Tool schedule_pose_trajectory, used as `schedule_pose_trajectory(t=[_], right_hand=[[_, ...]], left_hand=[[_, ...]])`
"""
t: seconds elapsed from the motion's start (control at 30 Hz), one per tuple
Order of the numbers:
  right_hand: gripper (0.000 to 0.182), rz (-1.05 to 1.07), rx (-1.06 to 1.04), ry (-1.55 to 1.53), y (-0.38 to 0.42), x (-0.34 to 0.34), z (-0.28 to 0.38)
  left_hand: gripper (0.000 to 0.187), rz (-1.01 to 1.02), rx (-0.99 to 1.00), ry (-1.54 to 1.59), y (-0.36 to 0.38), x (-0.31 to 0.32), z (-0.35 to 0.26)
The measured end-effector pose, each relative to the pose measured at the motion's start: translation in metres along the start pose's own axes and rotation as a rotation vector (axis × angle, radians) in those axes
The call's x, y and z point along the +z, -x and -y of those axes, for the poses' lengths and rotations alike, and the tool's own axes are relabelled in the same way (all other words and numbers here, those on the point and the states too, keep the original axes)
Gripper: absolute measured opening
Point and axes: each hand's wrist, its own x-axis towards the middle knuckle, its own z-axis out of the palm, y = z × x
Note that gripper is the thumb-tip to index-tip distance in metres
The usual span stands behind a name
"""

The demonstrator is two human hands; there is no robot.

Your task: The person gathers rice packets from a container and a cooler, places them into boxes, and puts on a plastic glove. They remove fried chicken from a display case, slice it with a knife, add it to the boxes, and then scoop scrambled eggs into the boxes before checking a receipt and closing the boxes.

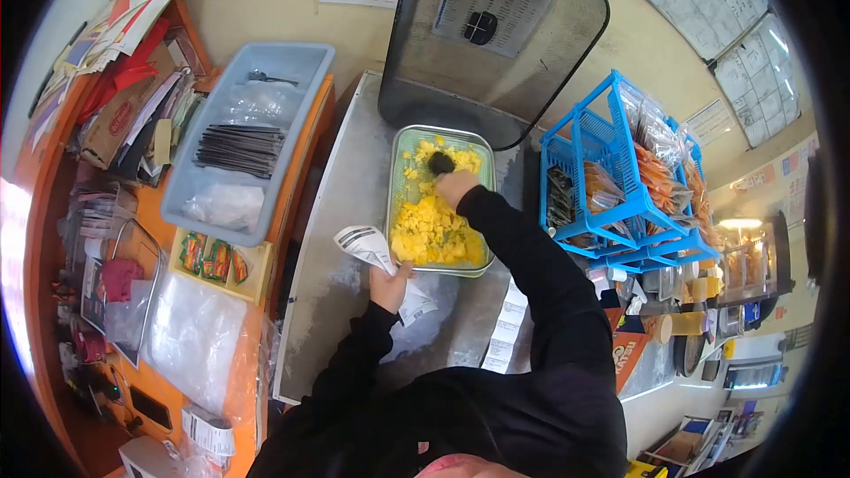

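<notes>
A metal tray [397, 159] holds chopped yellow food [434, 226], piled thicker at its near end and thinner at the far end. My right hand [456, 186] reaches over the tray, closed around a black spoon [440, 162] whose rounded dark end rests among the far pieces. Most of its handle is hidden by the fingers. Beside the tray's near left corner, my left hand [388, 287] pinches a printed paper slip [365, 242], which sticks up and curls to the left. Another white printed slip [416, 304] lies just below that hand.
A dark transparent cover [531, 44] stands upright behind the tray. To the right is a blue basket rack [611, 177] with bagged food. Left are a grey bin [177, 186] of black-wrapped utensils and an orange counter [305, 137]. A paper strip [506, 332] lies on the metal table [305, 319].
</notes>
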Motion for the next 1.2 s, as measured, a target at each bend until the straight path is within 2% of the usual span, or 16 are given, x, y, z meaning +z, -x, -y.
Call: schedule_pose_trajectory(t=[0.07, 0.1, 0.23, 0.33, 0.37, 0.47, 0.57, 0.67, 0.77, 0.87, 0.97, 1.07, 1.17, 1.2], right_hand=[[0.013, 0.093, -0.065, 0.01, 0.018, -0.015, 0.031], [0.013, 0.133, -0.211, -0.018, 0.035, -0.054, 0.044], [0.013, 0.078, 0.017, -0.023, 0.048, -0.07, 0.011], [0.014, -0.059, 0.216, -0.075, 0.046, -0.031, -0.018], [0.014, 0.029, 0.183, -0.116, 0.051, -0.02, -0.011], [0.013, 0.105, -0.01, -0.194, 0.071, -0.022, 0.032], [0.018, 0.165, -0.072, -0.382, 0.084, -0.052, 0.048], [0.015, -0.095, -0.2, -0.877, 0.075, 0.003, 0.024], [0.023, 0.126, 0.142, -1.314, 0.08, 0.005, 0.019], [0.025, 0.352, 0.363, -1.806, 0.088, 0.005, 0.004], [0.026, 0.164, 0.433, -1.683, 0.095, 0.008, -0.001], [0.024, -0.044, 0.371, -1.383, 0.104, 0.002, -0.005], [0.023, -0.12, 0.293, -1.312, 0.107, 0.013, -0.019], [0.022, -0.089, 0.337, -1.371, 0.11, 0.012, -0.02]], left_hand=[[0.021, -0.01, 0.005, 0.035, -0.001, 0.002, -0.002], [0.021, -0.017, 0.002, 0.055, 0.002, 0.002, -0.001], [0.024, -0.076, 0.0, 0.092, 0.006, 0.008, -0.002], [0.025, -0.073, -0.014, 0.086, 0.009, 0.009, -0.008], [0.026, -0.077, -0.027, 0.115, 0.009, 0.009, -0.005], [0.027, -0.058, -0.02, 0.123, 0.005, 0.005, -0.004], [0.027, -0.035, 0.0, 0.118, 0.005, 0.006, -0.006], [0.026, 0.021, 0.055, 0.087, 0.004, 0.006, -0.005], [0.026, 0.054, 0.102, 0.007, 0.002, 0.003, -0.008], [0.026, 0.037, 0.115, -0.053, 0.003, 0.003, -0.019], [0.023, -0.016, 0.109, -0.058, 0.0, -0.001, -0.018], [0.019, -0.043, 0.072, -0.062, 0.001, -0.004, -0.015], [0.015, -0.054, 0.05, -0.007, 0.002, -0.001, -0.015], [0.014, -0.058, 0.044, 0.022, 0.004, -0.001, -0.015]])
